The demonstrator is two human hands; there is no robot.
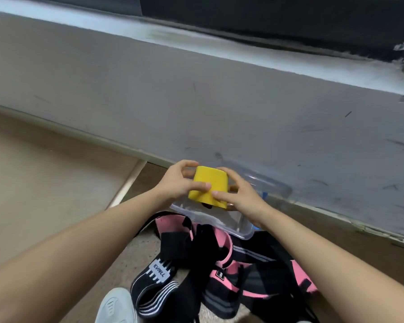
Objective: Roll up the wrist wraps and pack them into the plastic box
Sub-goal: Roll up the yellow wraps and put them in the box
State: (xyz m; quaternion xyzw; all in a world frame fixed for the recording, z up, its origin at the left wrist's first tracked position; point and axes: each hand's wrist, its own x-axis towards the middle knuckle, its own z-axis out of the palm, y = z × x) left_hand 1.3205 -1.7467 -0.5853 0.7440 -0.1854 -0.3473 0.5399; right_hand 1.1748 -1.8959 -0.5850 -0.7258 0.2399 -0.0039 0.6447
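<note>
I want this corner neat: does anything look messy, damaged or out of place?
The pink and black wraps lie unrolled in a tangled heap on the floor beside the plastic box. The grey wall behind bears dark scuff marks. The yellow roll looks tidy.

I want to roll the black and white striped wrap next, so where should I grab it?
Probably pinch the black and white striped wrap by its labelled end, coming from the left: that end lies exposed on top, while the pink wraps crowd its right side.
</note>
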